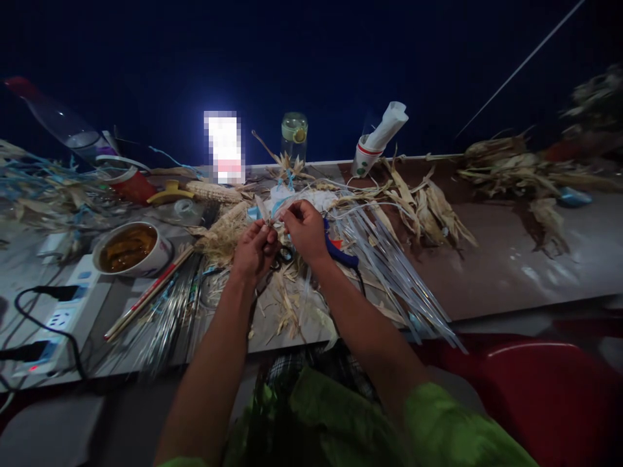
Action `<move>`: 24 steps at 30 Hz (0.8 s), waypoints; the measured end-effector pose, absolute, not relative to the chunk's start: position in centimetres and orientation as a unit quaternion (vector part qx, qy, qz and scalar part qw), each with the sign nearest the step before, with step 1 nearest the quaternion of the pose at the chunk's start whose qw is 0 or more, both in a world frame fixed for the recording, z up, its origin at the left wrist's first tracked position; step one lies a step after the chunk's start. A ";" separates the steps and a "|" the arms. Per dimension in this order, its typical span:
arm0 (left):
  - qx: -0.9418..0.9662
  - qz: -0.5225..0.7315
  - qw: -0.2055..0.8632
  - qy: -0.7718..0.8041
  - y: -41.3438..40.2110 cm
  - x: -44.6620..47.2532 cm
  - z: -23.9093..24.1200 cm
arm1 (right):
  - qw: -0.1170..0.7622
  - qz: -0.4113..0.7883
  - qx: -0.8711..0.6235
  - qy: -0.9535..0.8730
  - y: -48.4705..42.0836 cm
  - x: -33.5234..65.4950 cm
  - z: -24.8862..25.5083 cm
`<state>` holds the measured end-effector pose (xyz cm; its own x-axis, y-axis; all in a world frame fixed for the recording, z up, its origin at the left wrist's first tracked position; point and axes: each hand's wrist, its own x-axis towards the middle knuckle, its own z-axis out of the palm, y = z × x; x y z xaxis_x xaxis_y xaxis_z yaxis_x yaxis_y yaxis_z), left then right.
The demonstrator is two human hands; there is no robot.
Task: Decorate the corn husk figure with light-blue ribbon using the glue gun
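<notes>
Over the middle of the littered table, my left hand point(255, 251) is closed with a small pale piece of corn husk point(263, 209) sticking up from its fingertips. Close beside it, my right hand point(307, 232) pinches near the same spot; what lies between its fingertips is too small to make out. Black-handled scissors point(283, 258) lie partly hidden beneath my hands. To the right of my right hand rests a blue glue gun point(343, 251). Torn husk scraps point(287, 310) are spread on the table in front of me.
Clear glue sticks point(389, 266) lie right; thin wires point(172, 318) lie left. A bowl of brown liquid point(131, 250) stands by a power strip point(65, 318). Behind are corn cobs point(214, 192), a lidded bottle point(294, 139), a paper cup point(363, 159) and dried husks point(428, 204).
</notes>
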<state>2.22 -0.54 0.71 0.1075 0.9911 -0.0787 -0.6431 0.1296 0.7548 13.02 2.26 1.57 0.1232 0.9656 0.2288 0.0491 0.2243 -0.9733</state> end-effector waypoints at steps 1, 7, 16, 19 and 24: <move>0.283 0.595 0.685 0.309 -0.5 2.3 0.7 | 0.575 0.396 -0.480 -0.531 2.2 13.0 1.6; 0.284 0.595 0.682 0.315 -0.4 2.3 0.5 | 0.570 0.383 -0.488 -0.539 2.1 13.0 1.6; 0.292 0.579 0.700 0.297 -0.6 2.2 0.7 | 0.568 0.364 -0.499 -0.544 2.4 13.3 1.4; 0.293 0.582 0.698 0.297 -0.6 2.3 0.7 | 0.563 0.370 -0.495 -0.549 2.2 13.3 1.6; 0.297 0.581 0.697 0.296 -0.5 2.3 0.5 | 0.556 0.380 -0.491 -0.553 2.0 13.2 2.0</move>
<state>2.29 -0.54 0.48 0.1484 0.9866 -0.0681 -0.6352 0.1479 0.7580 13.17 2.00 2.03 0.1005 0.9653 0.2412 0.1212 0.2288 -0.9659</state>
